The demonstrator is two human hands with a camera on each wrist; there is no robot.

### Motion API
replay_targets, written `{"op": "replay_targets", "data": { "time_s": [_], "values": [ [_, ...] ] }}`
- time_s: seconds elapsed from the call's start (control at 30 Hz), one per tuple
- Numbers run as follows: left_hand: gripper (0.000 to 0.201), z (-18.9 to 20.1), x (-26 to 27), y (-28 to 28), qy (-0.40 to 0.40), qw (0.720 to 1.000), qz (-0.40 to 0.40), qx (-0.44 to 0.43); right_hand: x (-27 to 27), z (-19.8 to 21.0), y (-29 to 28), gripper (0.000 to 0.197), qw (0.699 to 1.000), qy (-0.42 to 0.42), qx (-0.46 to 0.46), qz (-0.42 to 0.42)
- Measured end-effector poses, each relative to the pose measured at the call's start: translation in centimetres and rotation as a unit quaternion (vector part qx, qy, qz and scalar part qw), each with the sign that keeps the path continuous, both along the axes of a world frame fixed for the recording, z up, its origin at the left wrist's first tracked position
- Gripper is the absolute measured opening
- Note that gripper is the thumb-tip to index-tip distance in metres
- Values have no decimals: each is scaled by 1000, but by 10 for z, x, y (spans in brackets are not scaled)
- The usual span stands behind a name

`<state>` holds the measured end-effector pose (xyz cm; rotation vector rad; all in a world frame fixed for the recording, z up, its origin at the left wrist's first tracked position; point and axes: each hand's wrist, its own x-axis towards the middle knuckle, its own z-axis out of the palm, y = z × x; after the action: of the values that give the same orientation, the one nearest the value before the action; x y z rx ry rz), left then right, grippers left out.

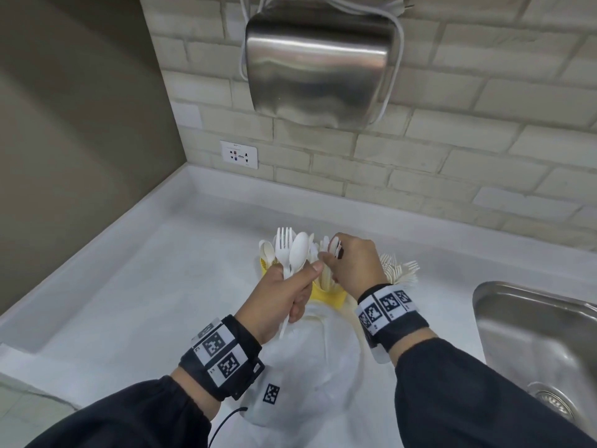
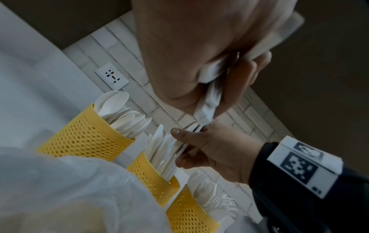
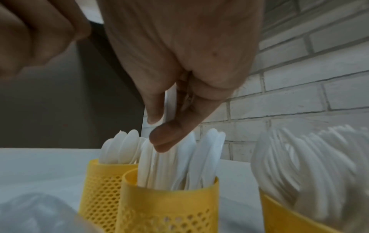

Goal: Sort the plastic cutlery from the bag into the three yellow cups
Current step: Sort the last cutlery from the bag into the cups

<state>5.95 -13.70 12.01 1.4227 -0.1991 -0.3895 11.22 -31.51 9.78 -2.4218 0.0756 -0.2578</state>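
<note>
My left hand [image 1: 287,295] grips a bundle of white plastic cutlery [image 1: 289,253], a fork and a spoon standing up from the fist. My right hand [image 1: 331,258] pinches white knives [image 3: 169,100] just above the middle yellow mesh cup [image 3: 169,205], which holds knives. The left cup [image 2: 85,137] holds spoons and the right cup [image 2: 187,212] holds forks. The three cups stand in a row at the back of the counter. A thin white plastic bag [image 1: 307,367] lies in front of the cups, under my wrists.
A steel sink [image 1: 542,334] is set into the white counter [image 1: 145,286] at the right. A brick wall with a socket plate [image 1: 239,155] and a steel hand dryer [image 1: 319,69] rises behind the cups. A dark wall closes the left side.
</note>
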Motion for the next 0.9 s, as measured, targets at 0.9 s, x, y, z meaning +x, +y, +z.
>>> {"op": "replay_targets", "data": {
  "time_s": [0.9],
  "values": [
    [54,3,0,5,-71,993,-90,-4,-74,62,13,12,961,-101,231,109]
  ]
}}
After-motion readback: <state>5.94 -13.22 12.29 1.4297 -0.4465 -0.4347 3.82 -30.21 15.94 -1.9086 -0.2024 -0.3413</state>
